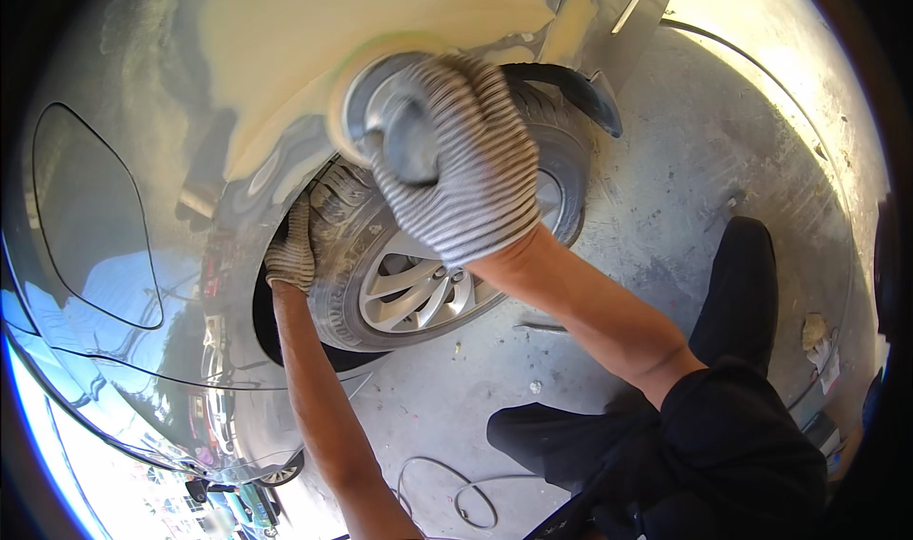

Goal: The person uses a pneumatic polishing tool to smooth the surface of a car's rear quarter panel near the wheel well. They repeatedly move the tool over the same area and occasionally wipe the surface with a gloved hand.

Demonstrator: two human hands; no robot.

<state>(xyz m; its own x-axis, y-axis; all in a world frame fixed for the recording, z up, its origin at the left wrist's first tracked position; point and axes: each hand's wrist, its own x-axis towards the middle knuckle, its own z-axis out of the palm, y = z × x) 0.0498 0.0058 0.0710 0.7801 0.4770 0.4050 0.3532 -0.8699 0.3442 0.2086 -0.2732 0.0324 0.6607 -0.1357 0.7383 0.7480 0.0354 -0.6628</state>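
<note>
My right hand (466, 159), in a striped grey knit glove, is closed around the top of a round grey sander (412, 136), blurred by motion. Its disc-shaped pad lies against the car's body panel (285, 26), just above the wheel arch, where beige filler covers a wide patch. Lower left, my gloved left hand (292, 250) reaches into the gap between the tyre (342, 235) and the arch edge. Its fingers point upward beside the tread, seemingly stretched out, with their tips partly hidden in shadow.
A silver alloy wheel (418, 288) sits below the sander. The fuel flap (98, 216) is at the left. A thin hose (475, 488) loops on the concrete floor, and a dark cable (761, 64) curves along the right. My bent legs (737, 293) are at the lower right.
</note>
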